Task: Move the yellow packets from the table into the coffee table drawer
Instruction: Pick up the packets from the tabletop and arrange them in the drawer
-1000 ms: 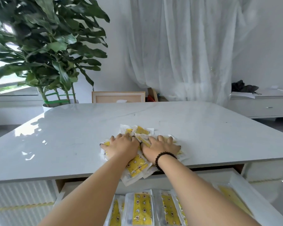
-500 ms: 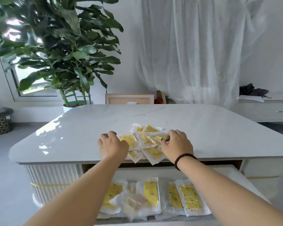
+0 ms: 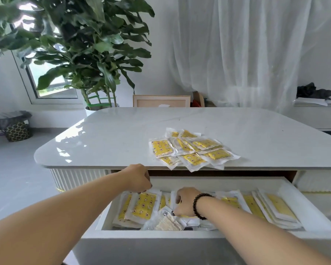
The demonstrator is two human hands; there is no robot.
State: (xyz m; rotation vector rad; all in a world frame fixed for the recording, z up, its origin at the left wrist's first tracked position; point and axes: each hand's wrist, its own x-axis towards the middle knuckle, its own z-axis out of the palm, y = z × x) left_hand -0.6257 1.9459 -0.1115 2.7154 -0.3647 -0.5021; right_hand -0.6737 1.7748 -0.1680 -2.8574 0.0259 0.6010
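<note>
both hands have left the tabletop pile: our left hand (image 3: 139,177) and right hand (image 3: 185,204) are reaching into the open drawer (image 3: 161,235), fingers curled onto packets there. yellow packets (image 3: 191,150) are still lying at the table's (image 3: 113,134) near edge; light, slick, floppy, best pinched by their clear borders.

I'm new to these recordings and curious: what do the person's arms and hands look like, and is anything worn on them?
Both arms are bare, with no sleeves or gloves in view. The left hand wears nothing visible. A black beaded bracelet circles the wrist of the right hand. No rings or watch can be seen.
</note>
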